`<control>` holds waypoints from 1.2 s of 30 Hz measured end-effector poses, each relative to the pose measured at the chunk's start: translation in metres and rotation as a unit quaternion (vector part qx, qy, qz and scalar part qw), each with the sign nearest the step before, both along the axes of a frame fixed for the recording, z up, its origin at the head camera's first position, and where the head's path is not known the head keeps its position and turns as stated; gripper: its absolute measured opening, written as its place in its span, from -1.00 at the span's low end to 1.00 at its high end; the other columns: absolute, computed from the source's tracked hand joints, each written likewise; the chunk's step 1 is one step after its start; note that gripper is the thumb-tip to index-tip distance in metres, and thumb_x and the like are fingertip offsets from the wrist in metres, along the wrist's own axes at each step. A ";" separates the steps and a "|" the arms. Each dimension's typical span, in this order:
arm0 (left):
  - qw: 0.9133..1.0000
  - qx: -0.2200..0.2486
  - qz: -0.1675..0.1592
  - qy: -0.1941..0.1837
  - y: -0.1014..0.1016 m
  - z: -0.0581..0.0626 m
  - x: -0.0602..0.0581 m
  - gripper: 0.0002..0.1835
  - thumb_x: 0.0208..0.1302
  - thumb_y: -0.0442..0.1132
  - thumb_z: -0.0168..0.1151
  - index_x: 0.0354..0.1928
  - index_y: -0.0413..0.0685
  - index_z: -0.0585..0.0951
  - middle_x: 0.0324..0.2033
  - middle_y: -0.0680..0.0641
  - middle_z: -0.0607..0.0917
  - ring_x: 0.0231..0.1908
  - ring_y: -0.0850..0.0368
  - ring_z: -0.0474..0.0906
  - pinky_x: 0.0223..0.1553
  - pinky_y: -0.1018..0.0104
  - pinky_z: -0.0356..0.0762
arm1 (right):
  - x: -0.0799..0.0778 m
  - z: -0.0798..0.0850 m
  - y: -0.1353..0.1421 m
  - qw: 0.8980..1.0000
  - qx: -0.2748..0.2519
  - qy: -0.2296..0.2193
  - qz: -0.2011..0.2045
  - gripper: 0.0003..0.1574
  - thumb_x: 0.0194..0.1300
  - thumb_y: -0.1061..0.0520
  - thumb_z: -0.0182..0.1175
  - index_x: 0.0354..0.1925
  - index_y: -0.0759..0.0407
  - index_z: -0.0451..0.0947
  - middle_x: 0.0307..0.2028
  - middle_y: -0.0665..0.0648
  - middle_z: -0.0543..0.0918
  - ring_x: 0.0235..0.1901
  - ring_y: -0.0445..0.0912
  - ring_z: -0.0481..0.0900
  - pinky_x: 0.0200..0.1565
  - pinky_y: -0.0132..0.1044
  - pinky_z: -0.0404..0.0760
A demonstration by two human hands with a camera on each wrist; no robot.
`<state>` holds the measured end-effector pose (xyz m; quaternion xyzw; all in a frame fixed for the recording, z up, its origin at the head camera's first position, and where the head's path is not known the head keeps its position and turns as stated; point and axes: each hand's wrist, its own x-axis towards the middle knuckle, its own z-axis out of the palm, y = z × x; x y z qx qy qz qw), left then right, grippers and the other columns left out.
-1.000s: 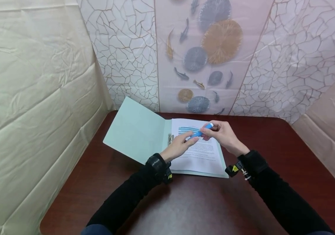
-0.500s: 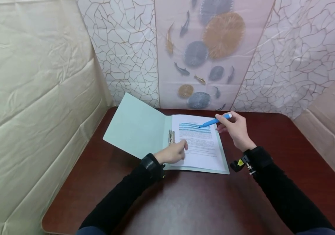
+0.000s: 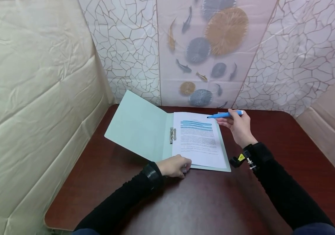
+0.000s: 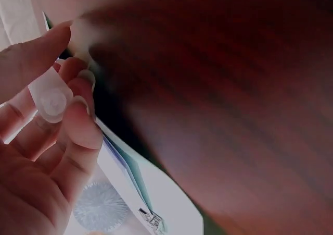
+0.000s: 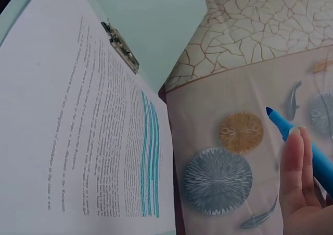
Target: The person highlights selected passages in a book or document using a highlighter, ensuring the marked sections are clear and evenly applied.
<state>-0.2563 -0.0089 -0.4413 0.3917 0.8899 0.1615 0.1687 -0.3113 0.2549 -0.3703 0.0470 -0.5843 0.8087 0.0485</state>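
Note:
My right hand (image 3: 241,129) pinches a blue marker (image 3: 223,115) above the top right of the printed page (image 3: 201,153). The marker's dark tip is bare and points left, standing off the paper in the right wrist view. Several lines of text near the page top carry blue marker strokes (image 5: 151,162). At the folder's lower edge, my left hand (image 3: 173,165) has its fingers curled around a whitish translucent cap (image 4: 51,99). The pale green folder (image 3: 138,127) lies spread out, its left cover raised at a slant, with a metal clip (image 3: 171,135) at the spine.
The dark red-brown table (image 3: 208,202) stretches in front of the folder and to both sides. A patterned cloth (image 3: 129,49) hangs behind it, and a cream cloth (image 3: 38,98) hangs along the left side.
The hands were together at the marker. They have since parted, the right going up and right with the bare-tipped marker, the left down to the folder's lower edge with the cap.

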 end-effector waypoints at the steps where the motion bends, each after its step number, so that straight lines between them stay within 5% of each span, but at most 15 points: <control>1: 1.000 -0.004 -0.001 0.005 0.000 -0.001 0.000 -0.76 0.02 -0.31 0.47 -0.29 -0.06 0.58 -0.49 0.08 0.52 -0.41 0.26 0.39 -0.37 0.51 0.33 | -0.001 0.000 0.000 1.000 -0.001 -0.001 -0.004 -0.61 0.37 0.06 0.15 -0.10 0.22 0.17 -0.33 0.16 0.75 -0.34 -0.08 0.77 -0.14 -0.27 0.69; 7: 1.000 -0.010 -0.001 0.002 -0.001 -0.002 -0.001 -0.72 0.04 -0.30 0.46 -0.22 -0.02 0.57 -0.49 0.09 0.58 -0.45 0.28 0.45 -0.40 0.52 0.39 | -0.005 -0.003 -0.001 1.000 0.004 -0.005 -0.016 -0.42 0.30 0.19 0.21 0.09 0.31 0.09 -0.33 0.12 0.72 -0.35 -0.12 0.76 -0.16 -0.32 0.69; 18: 1.000 0.011 0.017 0.001 -0.008 0.004 -0.008 -0.73 0.12 -0.18 0.42 -0.16 -0.03 0.59 -0.44 0.04 0.62 -0.41 0.26 0.49 -0.39 0.49 0.43 | -0.007 0.006 -0.007 0.999 0.022 0.006 -0.029 -0.62 0.28 0.03 0.24 -0.11 0.25 0.38 -0.41 0.05 0.76 -0.41 -0.16 0.72 -0.25 -0.38 0.67; 26: 0.991 -0.014 0.091 0.099 -0.010 0.005 -0.021 -0.56 0.17 -0.02 0.37 0.06 0.03 0.55 0.02 -0.09 0.54 0.01 0.05 0.38 -0.01 0.23 0.44 | -0.011 0.010 -0.013 1.000 -0.001 0.017 0.001 -0.65 0.33 0.04 0.20 -0.25 0.32 0.40 -0.38 0.12 0.78 -0.38 -0.11 0.75 -0.16 -0.29 0.69; 31: 0.990 -0.027 0.112 0.081 -0.012 -0.004 -0.026 -0.33 0.20 0.11 0.30 0.31 0.06 0.40 0.37 -0.21 0.30 0.38 -0.15 0.17 0.30 -0.01 0.31 | -0.015 0.007 -0.013 0.999 -0.039 0.006 0.021 -0.73 0.37 0.06 0.16 -0.26 0.30 0.49 -0.36 0.15 0.78 -0.34 -0.07 0.77 -0.15 -0.26 0.69; 36: 0.991 -0.030 0.122 0.055 -0.011 -0.006 -0.027 -0.23 0.29 0.18 0.17 0.46 0.09 0.22 0.50 -0.23 0.03 0.50 -0.27 -0.12 0.43 -0.10 0.08 | -0.019 0.004 -0.016 0.999 -0.049 0.000 0.016 -0.76 0.38 0.08 0.15 -0.25 0.22 0.36 -0.33 0.16 0.78 -0.35 -0.07 0.77 -0.17 -0.27 0.70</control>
